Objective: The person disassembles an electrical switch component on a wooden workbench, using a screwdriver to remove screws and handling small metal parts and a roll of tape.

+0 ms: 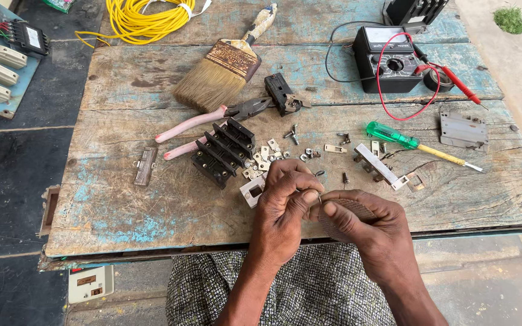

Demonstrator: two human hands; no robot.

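Where the worn wooden table meets its near edge, left hand and right hand pinch a tiny metal part together between fingertips. Light, stiff, likely slippery; best held by its edges. Just beyond: loose screws and plates, black switch block. Farther: pink-handled pliers, paintbrush, multimeter.
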